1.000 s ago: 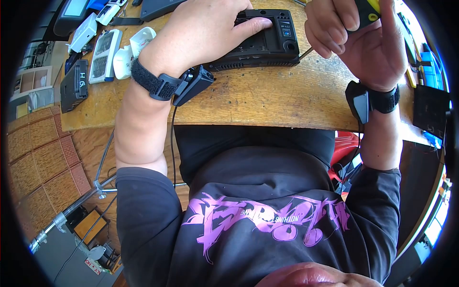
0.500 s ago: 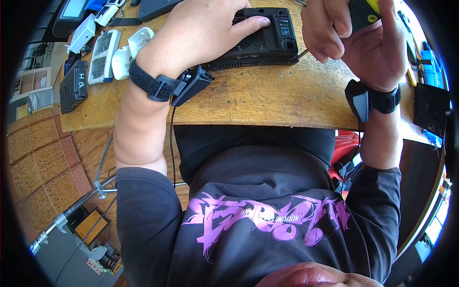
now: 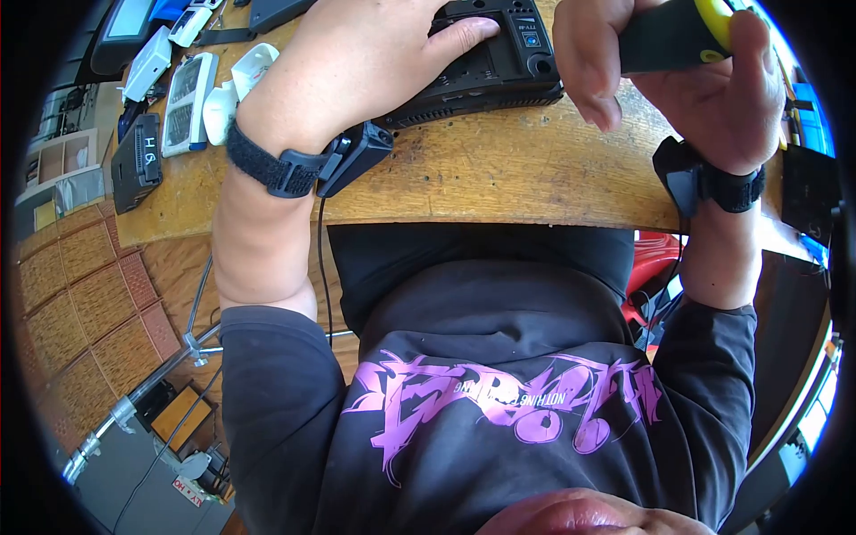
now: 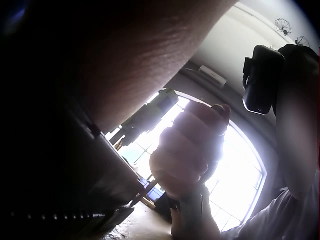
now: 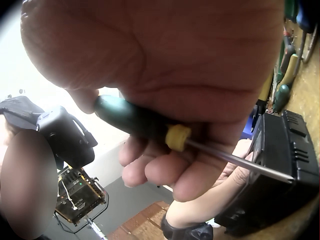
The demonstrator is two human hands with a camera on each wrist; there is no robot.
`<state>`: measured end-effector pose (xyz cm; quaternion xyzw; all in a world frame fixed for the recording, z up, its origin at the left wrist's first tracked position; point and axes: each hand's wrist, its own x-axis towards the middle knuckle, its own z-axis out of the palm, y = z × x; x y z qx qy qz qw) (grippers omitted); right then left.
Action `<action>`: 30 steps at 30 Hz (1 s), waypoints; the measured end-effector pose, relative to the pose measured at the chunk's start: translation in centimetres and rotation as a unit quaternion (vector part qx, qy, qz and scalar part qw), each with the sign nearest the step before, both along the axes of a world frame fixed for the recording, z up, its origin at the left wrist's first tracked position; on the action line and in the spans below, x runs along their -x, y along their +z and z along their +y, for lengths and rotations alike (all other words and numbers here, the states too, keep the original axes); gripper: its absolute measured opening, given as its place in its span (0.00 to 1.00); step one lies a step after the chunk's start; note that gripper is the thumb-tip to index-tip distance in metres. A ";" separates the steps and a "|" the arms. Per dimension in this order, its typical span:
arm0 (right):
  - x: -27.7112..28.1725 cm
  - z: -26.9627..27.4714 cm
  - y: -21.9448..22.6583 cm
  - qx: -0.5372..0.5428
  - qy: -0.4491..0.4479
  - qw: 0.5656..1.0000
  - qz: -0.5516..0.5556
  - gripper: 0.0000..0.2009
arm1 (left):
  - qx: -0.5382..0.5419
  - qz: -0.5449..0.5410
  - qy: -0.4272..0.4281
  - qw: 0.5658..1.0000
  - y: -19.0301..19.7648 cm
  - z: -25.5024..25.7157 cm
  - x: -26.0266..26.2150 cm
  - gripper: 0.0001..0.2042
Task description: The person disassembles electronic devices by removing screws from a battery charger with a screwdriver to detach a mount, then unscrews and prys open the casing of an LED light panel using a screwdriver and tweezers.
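A black boxy device with a recessed top lies near the table's far side in the head view. My left hand holds it, the thumb stretched across the recess; the other fingers are out of view beyond the top edge. My right hand grips a screwdriver by its dark green and yellow handle. In the right wrist view, fingers curl around the screwdriver, and its metal shaft points at the device's side, with the tip right at the casing.
On the wooden table's left stand a black box marked HQ, a white-framed panel and white plastic pieces. Several hand tools lie at the side in the right wrist view. The table's front edge runs before my body.
My right hand has turned and shifted slightly, tilting the screwdriver handle so more of it shows in the head view. The left hand keeps its hold on the device.
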<state>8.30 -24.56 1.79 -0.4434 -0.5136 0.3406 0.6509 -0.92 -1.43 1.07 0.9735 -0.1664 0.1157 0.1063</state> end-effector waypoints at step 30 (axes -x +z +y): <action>-2.5 1.1 -1.9 -0.137 0.086 0.985 0.055 0.28 | 0.013 0.046 0.015 0.999 0.5 0.0 0.1 0.18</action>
